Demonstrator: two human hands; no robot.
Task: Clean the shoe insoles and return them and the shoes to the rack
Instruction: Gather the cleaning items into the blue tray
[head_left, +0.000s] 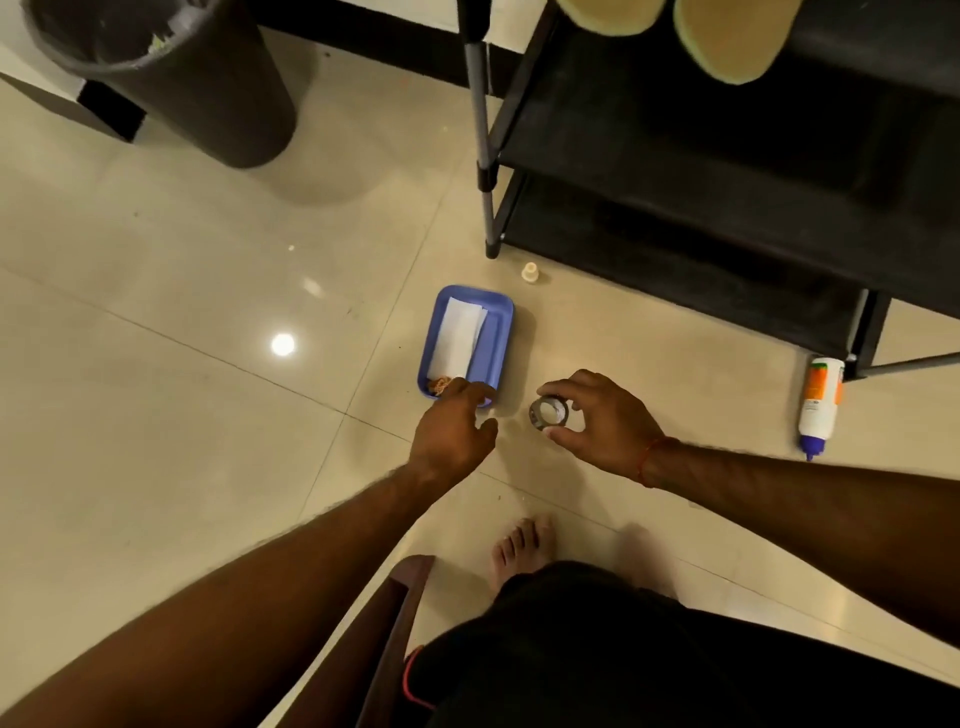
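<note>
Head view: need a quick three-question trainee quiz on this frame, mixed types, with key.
1. True or false: the white bottle stands upright on the floor.
2. Which hand grips the small round container? A) left B) right
3. Fill in: the two insoles rest on the ___.

Key:
1. False; it lies on its side.
2. B, the right hand.
3. rack

Tray (498, 332) is set on the floor (182, 312), paper sheet (457, 338) laid in it. Rack (727, 171) is placed behind-right, insoles (737, 36) laid on its top shelf. Cap (529, 272) is found between tray and rack leg. Jar (548, 413) is held just right of tray; bottle (821, 405) is laid further right. Bin (171, 78) is set far back-left.
</note>
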